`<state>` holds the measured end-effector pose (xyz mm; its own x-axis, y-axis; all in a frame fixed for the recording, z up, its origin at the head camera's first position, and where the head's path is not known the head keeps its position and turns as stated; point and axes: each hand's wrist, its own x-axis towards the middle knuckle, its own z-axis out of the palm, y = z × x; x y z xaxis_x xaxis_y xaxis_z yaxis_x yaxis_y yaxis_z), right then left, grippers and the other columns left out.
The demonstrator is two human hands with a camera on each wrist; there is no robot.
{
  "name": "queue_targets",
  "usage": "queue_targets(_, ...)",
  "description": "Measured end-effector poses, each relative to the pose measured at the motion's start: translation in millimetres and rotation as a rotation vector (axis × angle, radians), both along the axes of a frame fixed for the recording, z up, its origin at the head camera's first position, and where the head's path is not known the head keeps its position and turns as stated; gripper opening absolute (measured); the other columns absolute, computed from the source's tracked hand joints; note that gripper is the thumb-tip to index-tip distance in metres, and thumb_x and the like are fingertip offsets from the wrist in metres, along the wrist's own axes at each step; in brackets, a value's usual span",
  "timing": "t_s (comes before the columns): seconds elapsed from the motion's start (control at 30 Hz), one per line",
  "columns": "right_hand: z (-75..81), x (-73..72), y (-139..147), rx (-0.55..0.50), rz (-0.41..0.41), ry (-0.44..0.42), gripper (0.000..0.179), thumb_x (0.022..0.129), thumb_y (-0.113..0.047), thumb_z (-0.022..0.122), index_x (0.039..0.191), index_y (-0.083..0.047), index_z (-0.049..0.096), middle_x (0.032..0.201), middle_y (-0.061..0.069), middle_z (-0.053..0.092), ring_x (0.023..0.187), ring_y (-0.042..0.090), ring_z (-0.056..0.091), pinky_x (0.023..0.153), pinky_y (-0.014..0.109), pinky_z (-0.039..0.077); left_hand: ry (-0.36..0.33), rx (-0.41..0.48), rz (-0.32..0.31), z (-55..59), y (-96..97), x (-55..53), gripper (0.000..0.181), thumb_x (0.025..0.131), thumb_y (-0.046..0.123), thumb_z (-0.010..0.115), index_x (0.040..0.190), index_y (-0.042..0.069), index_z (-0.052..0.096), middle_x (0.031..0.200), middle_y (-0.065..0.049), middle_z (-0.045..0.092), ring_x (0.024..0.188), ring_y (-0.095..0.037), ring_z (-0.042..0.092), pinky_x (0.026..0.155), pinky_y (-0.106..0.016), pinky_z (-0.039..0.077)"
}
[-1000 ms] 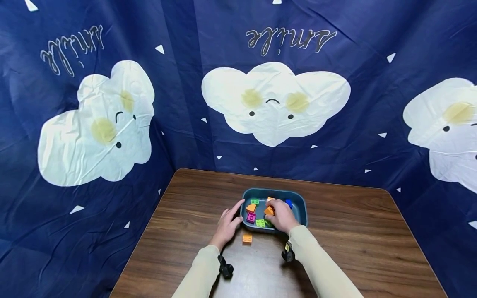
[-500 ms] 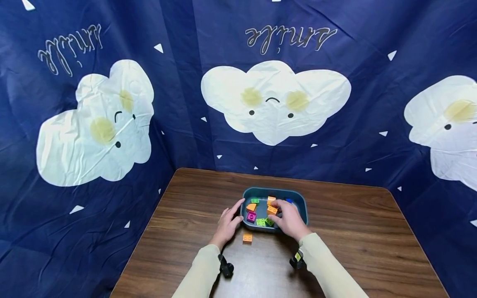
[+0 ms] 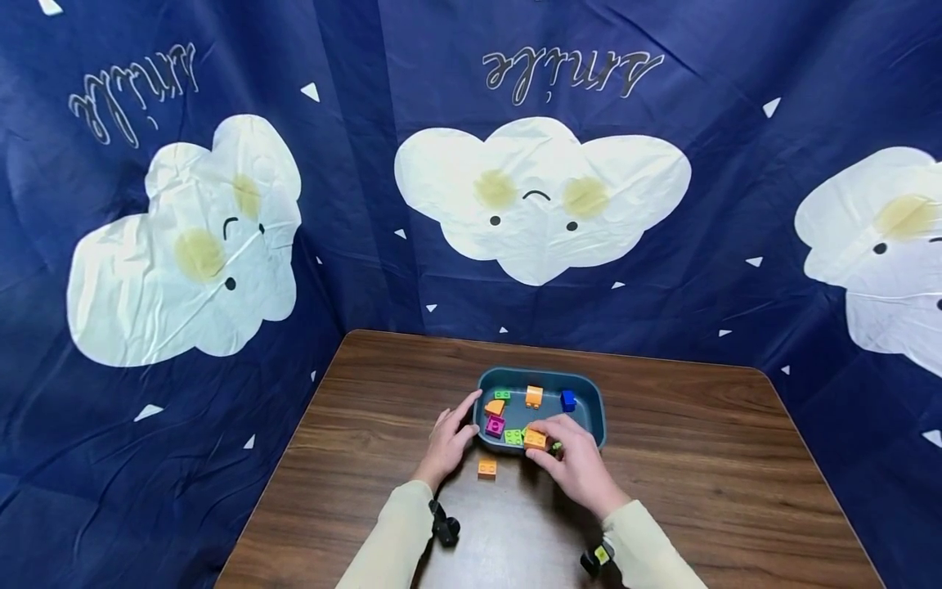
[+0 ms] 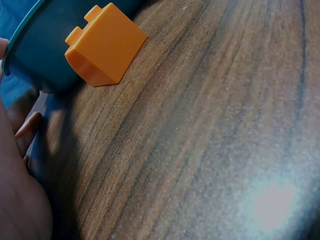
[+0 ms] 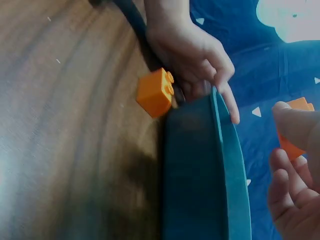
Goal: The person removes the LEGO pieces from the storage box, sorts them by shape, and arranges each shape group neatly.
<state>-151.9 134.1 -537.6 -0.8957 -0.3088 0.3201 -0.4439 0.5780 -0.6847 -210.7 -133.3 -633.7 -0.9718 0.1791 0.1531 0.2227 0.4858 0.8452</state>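
My right hand (image 3: 579, 465) pinches an orange toy building brick (image 3: 535, 440) between thumb and fingers, above the near rim of a dark teal bin (image 3: 540, 371). In the right wrist view the held brick (image 5: 289, 147) is partly covered by the thumb. My left hand (image 3: 446, 448) touches the bin's left end, its thumb and index finger spread along the rim. A second orange brick (image 3: 487, 469) with a slanted side lies on the table just in front of the bin; it shows large in the left wrist view.
Inside the bin lie a magenta brick (image 3: 495, 426), a blue brick (image 3: 568, 401), an orange brick (image 3: 534, 397), a curved orange piece (image 3: 495, 406) and several green ones. The wooden table (image 3: 684, 442) meets a dark blue curtain (image 3: 353, 245) with cloud prints behind and at the sides.
My right hand has drawn back toward me with the orange brick, from the middle of the bin to its near rim. The left hand stays at the bin's left end.
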Motion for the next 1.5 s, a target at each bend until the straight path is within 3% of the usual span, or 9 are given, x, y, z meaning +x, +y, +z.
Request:
queue_targets(0.17, -7.6, 12.8, -6, -0.028, 0.036, 0.037, 0.032, 0.085, -0.012, 0.088, 0.114, -0.017, 0.075, 0.105, -0.009, 0.068, 0.082, 0.008, 0.061, 0.065, 0.023, 0.054, 0.013, -0.005, -0.002, -0.2, -0.9, -0.5, 0.067, 0.098, 0.019, 0.056, 0.161, 0.037, 0.044, 0.161, 0.002, 0.049, 0.149, -0.031, 0.044, 0.126, -0.060, 0.014)
queue_targets(0.5, -28.4, 25.5, -11, 0.000, 0.065, 0.006, 0.032, 0.086, -0.011, 0.086, 0.117, -0.011, 0.076, 0.114, -0.004, 0.070, 0.094, 0.008, 0.063, 0.074, 0.025, 0.057, 0.008, -0.034, 0.004, 0.1, -0.1, -2.6, 0.066, 0.098, 0.020, 0.056, 0.161, 0.035, 0.044, 0.161, 0.003, 0.048, 0.149, -0.030, 0.044, 0.127, -0.058, 0.013)
queue_targets(0.73, -46.4, 28.1, -19, 0.004, 0.061, -0.023, 0.031, 0.086, -0.008, 0.085, 0.114, -0.014, 0.075, 0.107, -0.007, 0.069, 0.087, 0.007, 0.063, 0.072, 0.027, 0.057, -0.012, -0.039, 0.011, 0.9, 0.5, -2.6, 0.066, 0.099, 0.021, 0.056, 0.161, 0.038, 0.043, 0.162, 0.005, 0.047, 0.151, -0.031, 0.042, 0.126, -0.060, 0.013)
queue_targets(1.0, -68.7, 27.6, -26, 0.089, 0.024, -0.017, 0.028, 0.087, -0.013, 0.085, 0.113, -0.017, 0.074, 0.109, -0.008, 0.069, 0.100, 0.008, 0.066, 0.088, 0.036, 0.057, -0.023, -0.035, 0.022, 0.9, 1.1, -0.4, 0.066, 0.099, 0.021, 0.056, 0.161, 0.040, 0.043, 0.162, 0.005, 0.047, 0.152, -0.034, 0.038, 0.126, -0.060, 0.013)
queue_targets(1.5, -87.2, 20.3, -34, 0.079, -0.055, -0.042, 0.028, 0.086, -0.013, 0.086, 0.111, -0.014, 0.074, 0.108, -0.004, 0.071, 0.100, 0.009, 0.067, 0.087, 0.035, 0.057, -0.041, -0.017, 0.024, 1.6, 1.5, 0.6, 0.064, 0.100, 0.021, 0.055, 0.160, 0.041, 0.043, 0.163, 0.004, 0.046, 0.155, -0.038, 0.033, 0.125, -0.064, 0.012)
